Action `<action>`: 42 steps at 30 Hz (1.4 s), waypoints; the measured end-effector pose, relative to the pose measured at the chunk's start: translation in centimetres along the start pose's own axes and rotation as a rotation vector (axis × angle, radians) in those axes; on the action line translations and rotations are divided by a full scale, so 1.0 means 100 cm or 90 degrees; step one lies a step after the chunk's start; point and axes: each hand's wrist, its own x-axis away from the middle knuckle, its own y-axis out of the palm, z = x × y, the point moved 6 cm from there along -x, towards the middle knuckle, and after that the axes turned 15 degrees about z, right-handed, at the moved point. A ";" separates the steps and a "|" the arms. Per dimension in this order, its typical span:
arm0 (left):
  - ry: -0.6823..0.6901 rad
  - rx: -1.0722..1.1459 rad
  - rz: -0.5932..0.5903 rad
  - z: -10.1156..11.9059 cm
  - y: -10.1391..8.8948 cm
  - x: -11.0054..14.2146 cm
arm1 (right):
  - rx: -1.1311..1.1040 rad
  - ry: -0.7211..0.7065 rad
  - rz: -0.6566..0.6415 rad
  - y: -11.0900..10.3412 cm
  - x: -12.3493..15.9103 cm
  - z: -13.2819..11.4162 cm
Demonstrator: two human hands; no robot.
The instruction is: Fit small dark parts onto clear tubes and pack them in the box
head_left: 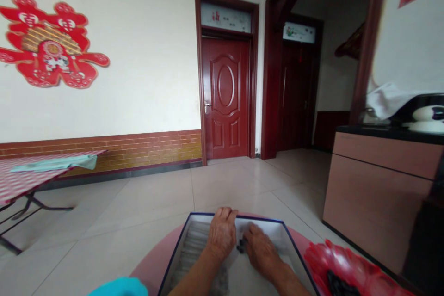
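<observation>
A shallow white box (291,252) with a dark blue rim stands in front of me on a round pink surface (152,259). Several clear, long, thin pieces (194,249) lie side by side in its left part. My left hand (222,233) is over the box by the far rim, its fingers curled together; what they hold is hidden. Inside the box on the right, my right hand (260,247) is bent downward and slightly blurred, its fingers closed around small black pieces (240,246) that show at the fingertips.
A red translucent plastic bag (333,259) with black pieces in it lies at the right. Something turquoise (120,286) shows at the bottom left. A folding table (31,171) with a checked cover stands left, and a pink cabinet (378,194) stands right.
</observation>
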 end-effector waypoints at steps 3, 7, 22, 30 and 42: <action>-0.025 0.014 -0.014 0.002 -0.001 0.003 | -0.001 -0.004 0.035 -0.003 -0.003 0.000; -0.010 0.031 -0.056 0.002 0.002 0.006 | -0.039 0.025 0.075 -0.013 -0.010 -0.001; -0.059 0.219 -0.046 -0.004 0.002 -0.005 | -0.259 0.005 0.130 -0.037 -0.015 -0.015; -0.209 0.415 -0.018 -0.014 0.011 -0.006 | -0.284 0.022 0.145 -0.035 -0.017 -0.013; -0.527 0.617 -0.087 -0.021 0.024 0.003 | -0.409 0.074 0.150 -0.024 -0.023 -0.012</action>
